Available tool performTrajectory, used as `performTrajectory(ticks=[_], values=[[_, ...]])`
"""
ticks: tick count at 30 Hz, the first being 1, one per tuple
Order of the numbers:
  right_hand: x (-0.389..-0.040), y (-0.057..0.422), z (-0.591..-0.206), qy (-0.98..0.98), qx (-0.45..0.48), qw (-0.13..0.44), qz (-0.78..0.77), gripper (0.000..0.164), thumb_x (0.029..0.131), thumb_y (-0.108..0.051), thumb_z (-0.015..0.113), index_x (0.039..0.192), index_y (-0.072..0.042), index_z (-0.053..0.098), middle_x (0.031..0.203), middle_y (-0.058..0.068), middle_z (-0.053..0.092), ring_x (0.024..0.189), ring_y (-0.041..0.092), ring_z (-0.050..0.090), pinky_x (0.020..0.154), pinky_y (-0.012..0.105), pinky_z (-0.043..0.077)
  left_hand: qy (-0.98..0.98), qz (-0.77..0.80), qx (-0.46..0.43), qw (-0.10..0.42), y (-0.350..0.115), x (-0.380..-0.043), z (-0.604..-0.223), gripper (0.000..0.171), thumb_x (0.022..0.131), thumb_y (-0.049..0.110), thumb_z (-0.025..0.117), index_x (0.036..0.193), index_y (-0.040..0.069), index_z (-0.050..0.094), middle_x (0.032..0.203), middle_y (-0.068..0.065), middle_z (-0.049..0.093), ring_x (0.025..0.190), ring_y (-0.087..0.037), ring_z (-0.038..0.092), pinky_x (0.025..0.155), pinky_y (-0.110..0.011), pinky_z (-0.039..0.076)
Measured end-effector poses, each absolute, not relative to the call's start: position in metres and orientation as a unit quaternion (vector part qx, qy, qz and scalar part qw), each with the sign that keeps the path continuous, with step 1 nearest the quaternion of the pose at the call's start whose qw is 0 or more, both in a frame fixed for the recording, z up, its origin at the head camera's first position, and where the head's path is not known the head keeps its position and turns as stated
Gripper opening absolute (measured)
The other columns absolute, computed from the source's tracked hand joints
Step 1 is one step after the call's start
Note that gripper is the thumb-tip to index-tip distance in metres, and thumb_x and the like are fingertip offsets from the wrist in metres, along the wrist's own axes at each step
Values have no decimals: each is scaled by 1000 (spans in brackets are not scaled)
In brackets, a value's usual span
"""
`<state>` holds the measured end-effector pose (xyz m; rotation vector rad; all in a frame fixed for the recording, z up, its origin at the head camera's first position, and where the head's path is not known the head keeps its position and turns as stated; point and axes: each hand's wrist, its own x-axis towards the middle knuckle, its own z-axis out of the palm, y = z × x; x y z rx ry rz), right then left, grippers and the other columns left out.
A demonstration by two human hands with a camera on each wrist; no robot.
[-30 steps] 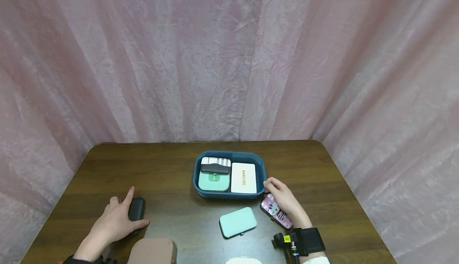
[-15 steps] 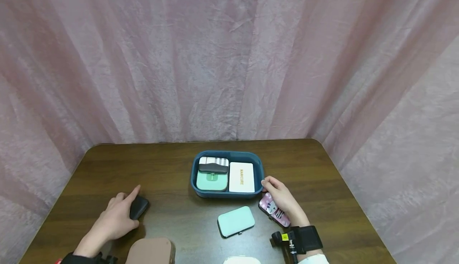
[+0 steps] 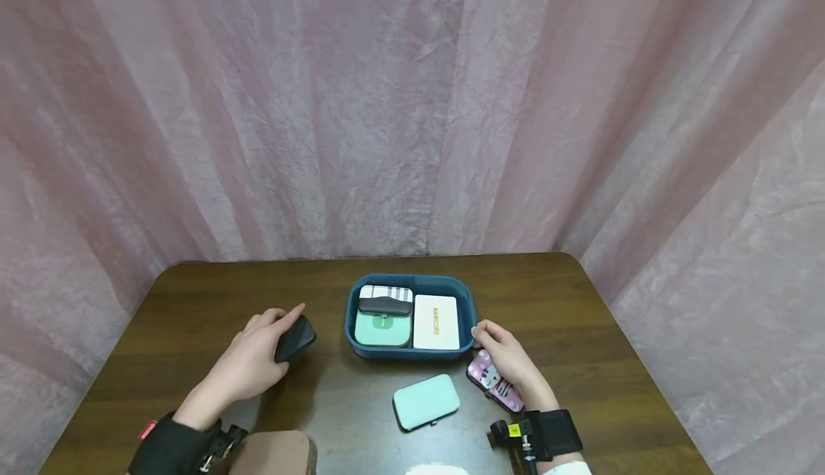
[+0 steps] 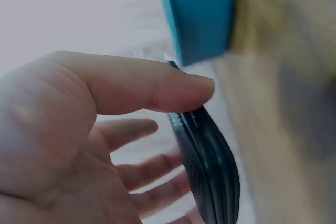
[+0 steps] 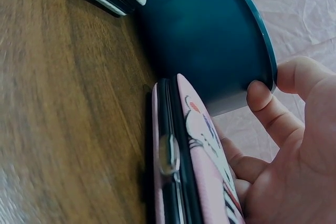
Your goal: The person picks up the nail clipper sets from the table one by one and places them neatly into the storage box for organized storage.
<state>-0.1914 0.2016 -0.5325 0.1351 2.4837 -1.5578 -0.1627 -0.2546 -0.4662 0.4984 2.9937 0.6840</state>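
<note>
My left hand (image 3: 248,362) grips a slim black case (image 3: 296,339) between thumb and fingers, raised over the table left of the blue tray. In the left wrist view the black case (image 4: 210,171) is seen edge-on, a clasp by the thumb. With thumb and forefinger, my right hand (image 3: 512,364) pinches the rim of the blue tray (image 3: 412,352) at its front right corner. Inside the tray lie a white MANICURE case (image 3: 437,322), a mint case (image 3: 383,330) and, on top of that, a striped case (image 3: 385,300). Below the right hand lies a pink cartoon-print case (image 3: 495,382).
A mint-green case (image 3: 426,402) lies on the wooden table (image 3: 548,303) in front of the tray. At the near edge of the view are a beige case (image 3: 273,453) and part of a white object (image 3: 437,470). A pink curtain (image 3: 412,102) hangs behind the table.
My left hand has closed its fingers round the black case, lifted it and carried it right and away from me toward the tray. The right hand has stayed at the tray's rim.
</note>
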Motion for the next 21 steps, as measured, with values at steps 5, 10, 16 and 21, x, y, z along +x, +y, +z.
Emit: performTrajectory(ticks=[5, 10, 16, 21], values=[[-190, 202, -533, 842, 51, 102, -528, 27, 111, -38, 56, 110, -13, 68, 109, 7, 68, 108, 25, 60, 92, 41, 42, 950, 224, 218, -24, -212, -183, -448, 92, 77, -5, 84, 160, 14, 51, 141, -16, 58, 126, -40, 55, 93, -62, 51], [-191, 202, -532, 840, 45, 99, -532, 28, 111, -38, 56, 109, -13, 67, 109, 6, 68, 109, 25, 60, 91, 41, 42, 937, 219, 271, -5, -168, -205, -437, 89, 78, -10, 78, 159, 15, 53, 142, -12, 58, 128, -34, 54, 103, -58, 48], [-193, 201, -534, 839, 42, 97, -534, 26, 111, -36, 56, 108, -12, 67, 108, 6, 68, 109, 24, 60, 93, 41, 42, 928, 187, 319, 38, -127, -225, -442, 90, 77, -16, 71, 159, 19, 54, 142, -8, 59, 126, -29, 54, 102, -50, 49], [-193, 201, -535, 838, 43, 95, -536, 26, 111, -35, 57, 108, -12, 68, 108, 6, 68, 108, 25, 60, 93, 41, 42, 926, 160, 334, 73, -109, -233, -453, 84, 81, -16, 73, 156, 17, 58, 143, -8, 60, 122, -24, 56, 101, -43, 51]])
